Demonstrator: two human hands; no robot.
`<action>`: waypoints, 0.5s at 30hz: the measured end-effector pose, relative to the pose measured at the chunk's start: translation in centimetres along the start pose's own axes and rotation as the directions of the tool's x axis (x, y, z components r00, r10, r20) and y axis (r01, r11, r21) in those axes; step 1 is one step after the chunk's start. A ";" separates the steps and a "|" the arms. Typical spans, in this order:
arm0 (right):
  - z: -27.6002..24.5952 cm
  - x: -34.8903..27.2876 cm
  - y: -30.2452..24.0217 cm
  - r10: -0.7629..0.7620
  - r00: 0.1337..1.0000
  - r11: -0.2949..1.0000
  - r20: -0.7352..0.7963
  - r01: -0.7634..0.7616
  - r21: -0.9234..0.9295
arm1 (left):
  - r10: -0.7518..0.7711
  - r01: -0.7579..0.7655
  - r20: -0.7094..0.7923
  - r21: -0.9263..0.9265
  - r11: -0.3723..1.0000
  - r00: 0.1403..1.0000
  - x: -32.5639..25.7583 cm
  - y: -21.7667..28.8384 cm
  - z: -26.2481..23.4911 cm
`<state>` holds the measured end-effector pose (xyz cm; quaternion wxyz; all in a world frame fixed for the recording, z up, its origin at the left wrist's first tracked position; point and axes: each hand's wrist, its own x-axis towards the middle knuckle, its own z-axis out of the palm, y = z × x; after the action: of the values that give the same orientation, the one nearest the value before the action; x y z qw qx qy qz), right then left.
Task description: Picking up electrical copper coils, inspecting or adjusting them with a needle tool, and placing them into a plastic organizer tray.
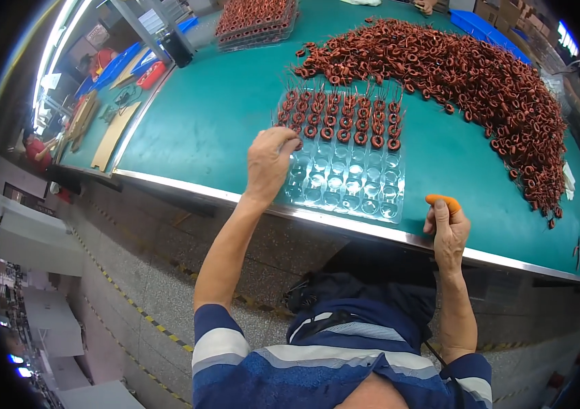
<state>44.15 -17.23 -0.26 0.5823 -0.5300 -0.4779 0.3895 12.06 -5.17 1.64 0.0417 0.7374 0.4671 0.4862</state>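
Observation:
A clear plastic tray with round pockets lies at the table's front edge. Copper-wound ring coils with wire leads stand in rows in its far half; the near pockets hold none. My left hand is at the tray's left side, thumb and fingers pinched on a ring coil at the front row's left end, partly covered by the fingers. My right hand is right of the tray at the table edge, fingers curled, with an orange finger cot on one finger. Whatever it may hold is hidden.
A large heap of loose ring coils curves across the table's far and right side. Stacked filled trays stand at the back. Cutters lie at far right. Another person's hand shows at the far edge.

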 end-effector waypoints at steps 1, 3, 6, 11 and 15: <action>-0.1 0.0 0.2 -0.013 1.000 0.999 0.008 0.014 -0.042 | -0.003 0.003 0.002 -0.002 1.000 1.000 0.3 -0.1 0.7; -0.2 0.0 0.1 -0.002 1.000 0.999 0.016 0.003 -0.050 | -0.164 0.162 0.103 0.028 0.986 0.981 0.6 -0.3 1.7; -0.7 0.1 0.0 0.011 1.000 0.998 0.015 -0.010 -0.060 | -0.122 0.116 0.176 0.046 0.992 0.977 1.2 -0.5 2.4; -0.3 0.7 -0.6 0.067 0.994 0.992 0.086 -0.058 -0.109 | -0.052 0.035 0.223 0.081 0.996 0.974 1.7 -0.7 2.7; -1.1 4.8 -2.3 0.045 0.985 0.973 0.166 -0.006 -0.230 | -0.075 0.039 0.233 0.157 0.987 0.970 1.4 -1.4 1.9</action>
<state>46.28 -13.21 2.68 0.4695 -0.5643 -0.5606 0.3832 12.74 -2.65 0.90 0.0553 0.7775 0.5153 0.3561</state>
